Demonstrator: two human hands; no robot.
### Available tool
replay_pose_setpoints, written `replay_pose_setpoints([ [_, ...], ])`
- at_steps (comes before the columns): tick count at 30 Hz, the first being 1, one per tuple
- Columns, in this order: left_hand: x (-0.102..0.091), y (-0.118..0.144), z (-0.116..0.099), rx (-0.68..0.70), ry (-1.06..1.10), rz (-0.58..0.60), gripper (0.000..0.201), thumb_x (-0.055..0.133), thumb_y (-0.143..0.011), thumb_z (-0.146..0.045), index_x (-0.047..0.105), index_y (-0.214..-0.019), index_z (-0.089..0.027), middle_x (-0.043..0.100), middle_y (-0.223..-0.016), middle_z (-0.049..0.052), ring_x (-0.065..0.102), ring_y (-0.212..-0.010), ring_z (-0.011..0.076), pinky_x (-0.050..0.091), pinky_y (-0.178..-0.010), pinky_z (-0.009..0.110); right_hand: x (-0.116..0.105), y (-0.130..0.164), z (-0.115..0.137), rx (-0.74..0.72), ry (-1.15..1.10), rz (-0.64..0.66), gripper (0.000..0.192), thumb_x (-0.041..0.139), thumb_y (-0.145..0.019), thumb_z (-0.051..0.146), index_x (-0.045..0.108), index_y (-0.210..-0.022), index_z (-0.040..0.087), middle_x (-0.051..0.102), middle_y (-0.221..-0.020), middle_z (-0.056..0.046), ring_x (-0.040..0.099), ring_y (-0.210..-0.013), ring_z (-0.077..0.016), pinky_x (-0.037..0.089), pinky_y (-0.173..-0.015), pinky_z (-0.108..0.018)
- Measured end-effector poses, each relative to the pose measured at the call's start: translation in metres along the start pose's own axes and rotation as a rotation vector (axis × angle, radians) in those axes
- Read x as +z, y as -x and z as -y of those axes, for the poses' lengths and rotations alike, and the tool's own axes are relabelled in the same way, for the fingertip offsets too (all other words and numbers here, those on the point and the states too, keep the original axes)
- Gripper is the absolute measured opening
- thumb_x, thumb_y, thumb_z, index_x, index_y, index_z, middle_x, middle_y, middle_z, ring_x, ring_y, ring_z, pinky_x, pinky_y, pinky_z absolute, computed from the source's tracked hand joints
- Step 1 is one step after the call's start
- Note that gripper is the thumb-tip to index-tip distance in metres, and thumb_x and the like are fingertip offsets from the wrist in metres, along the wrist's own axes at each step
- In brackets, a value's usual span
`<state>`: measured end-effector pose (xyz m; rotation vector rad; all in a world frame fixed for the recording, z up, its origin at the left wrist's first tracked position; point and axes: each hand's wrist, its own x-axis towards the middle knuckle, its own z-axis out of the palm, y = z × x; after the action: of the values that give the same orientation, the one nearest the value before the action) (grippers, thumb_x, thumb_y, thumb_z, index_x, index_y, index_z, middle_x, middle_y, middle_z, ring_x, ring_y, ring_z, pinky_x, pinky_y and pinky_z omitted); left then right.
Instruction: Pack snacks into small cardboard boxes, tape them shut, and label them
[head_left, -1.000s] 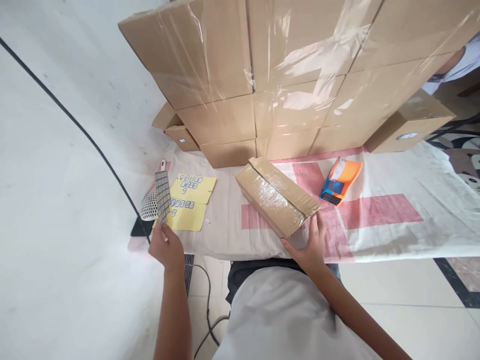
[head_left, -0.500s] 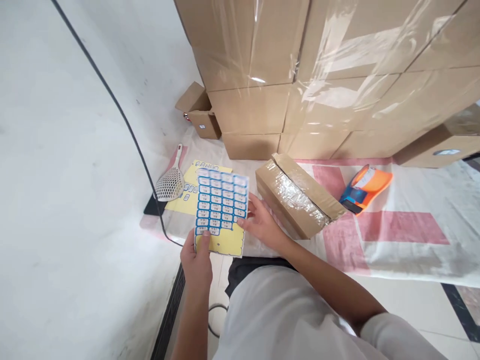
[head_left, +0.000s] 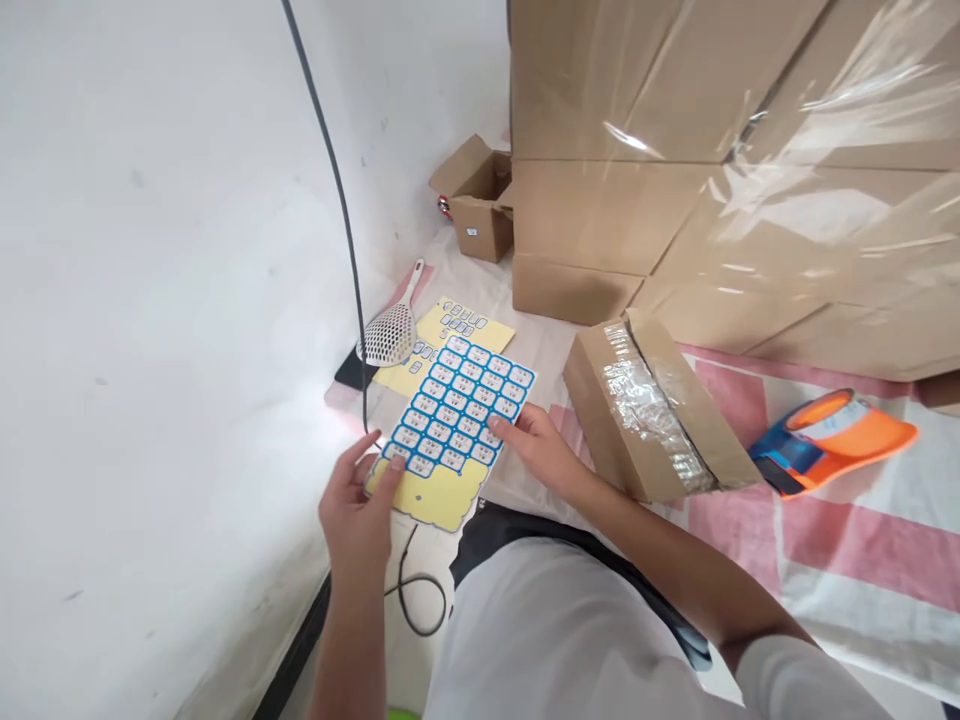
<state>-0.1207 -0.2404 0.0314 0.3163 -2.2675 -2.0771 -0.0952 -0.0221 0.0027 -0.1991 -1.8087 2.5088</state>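
A sheet of blue-bordered stickers (head_left: 457, 400) on yellow backing is held between both hands, tilted in front of my body. My left hand (head_left: 360, 500) pinches its lower left corner, thumb on top. On the right edge, my right hand (head_left: 536, 445) grips it with the thumb over the front and the fingers behind. Rows of labels cover most of the sheet, and a bare yellow strip shows at its lower end. Beyond it lie yellow sheets (head_left: 480, 328) with a few stickers on them. A white perforated scoop (head_left: 391, 335) rests beside those, on a black flat object (head_left: 349, 372).
A taped cardboard box (head_left: 600, 410) stands to the right, with an orange and blue visor cap (head_left: 847, 430) past it. Wrapped cartons (head_left: 600, 220) are stacked behind. A small open box (head_left: 484, 225) sits at the wall. A black cable (head_left: 341, 190) hangs at left.
My view has swung left, so the surroundings appear farther right. The sticker sheet has turned clockwise in my hands, and my left fingers have spread somewhat. Both hands still hold it.
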Motion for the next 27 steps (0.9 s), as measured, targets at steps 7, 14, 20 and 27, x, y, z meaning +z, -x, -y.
replay_pose_setpoints([
  [7,-0.019,-0.032,-0.035,0.074,-0.031,-0.053,0.077,0.092,-0.062,-0.042,0.065,-0.132,-0.022,0.067,-0.07,-0.003,0.064,-0.057,0.0136,0.058,-0.059,0.026,-0.003,0.017,0.011,-0.513,0.652,-0.392,0.065,0.068,-0.086,0.025,0.045,-0.146,0.025,0.054,-0.144,-0.016,0.055,-0.127,-0.0285,0.052,-0.102,-0.05],
  [14,-0.005,-0.035,-0.07,0.315,-0.619,0.425,0.042,0.068,-0.089,-0.051,0.072,-0.124,-0.029,0.071,-0.076,-0.001,0.065,-0.064,0.0161,0.052,-0.056,0.024,0.036,-0.003,0.051,-0.483,0.744,0.174,0.012,0.059,-0.095,0.029,0.067,-0.102,0.024,0.074,-0.101,-0.006,0.064,-0.105,-0.0261,0.045,-0.1,-0.047],
  [20,0.01,-0.038,-0.073,0.982,-0.824,0.0,0.021,0.063,-0.096,-0.031,0.072,-0.113,-0.022,0.074,-0.106,0.007,0.066,-0.1,0.0235,0.05,-0.089,0.037,0.045,-0.009,0.03,-0.023,0.112,0.049,0.024,0.056,-0.098,0.044,0.057,-0.088,0.022,0.06,-0.075,0.002,0.054,-0.066,-0.0141,0.042,-0.061,-0.027],
  [27,0.015,-0.014,-0.05,0.966,-0.91,0.061,0.037,0.074,-0.09,-0.039,0.065,-0.121,-0.022,0.065,-0.119,0.011,0.061,-0.107,0.0271,0.049,-0.093,0.042,0.044,-0.006,0.021,-0.019,-0.061,0.082,0.022,0.059,-0.098,0.045,0.057,-0.103,0.024,0.068,-0.089,-0.002,0.065,-0.083,-0.0193,0.051,-0.073,-0.03],
])
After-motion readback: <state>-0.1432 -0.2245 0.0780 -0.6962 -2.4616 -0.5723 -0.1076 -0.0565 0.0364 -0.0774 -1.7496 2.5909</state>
